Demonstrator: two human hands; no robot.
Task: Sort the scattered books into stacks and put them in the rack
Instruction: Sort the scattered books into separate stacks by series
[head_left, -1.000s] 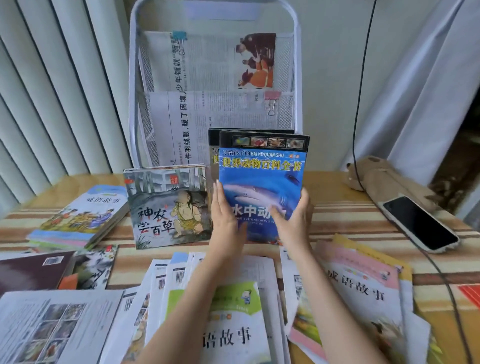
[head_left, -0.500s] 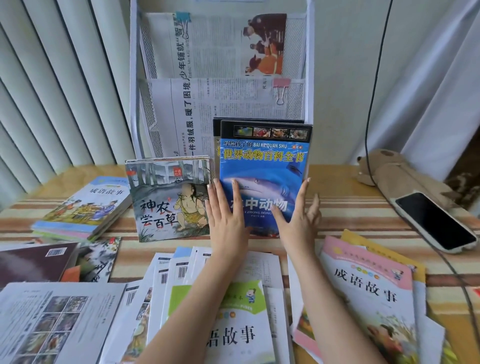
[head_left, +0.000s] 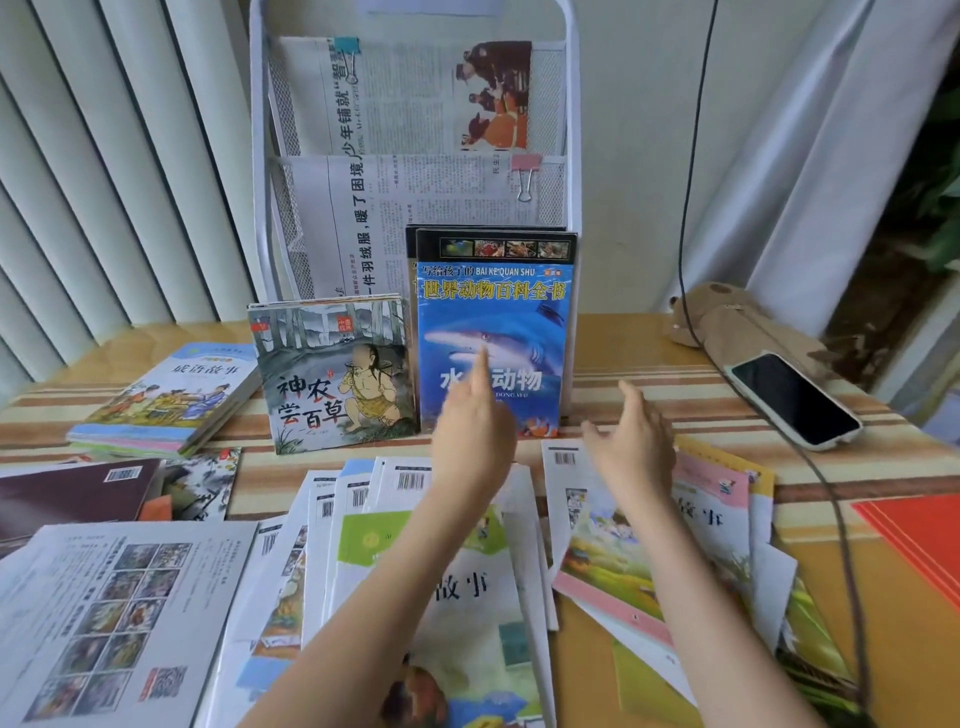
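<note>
Left hand forefinger extended toward upright shark book; right hand fingers relaxed, holding nothing

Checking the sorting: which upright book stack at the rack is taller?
The blue shark-cover books, on the right; the grey illustrated-cover stack beside them ends well below their black top band.

Two hands, one white rack, one phone, perhaps twenty books, two newspapers.
</note>
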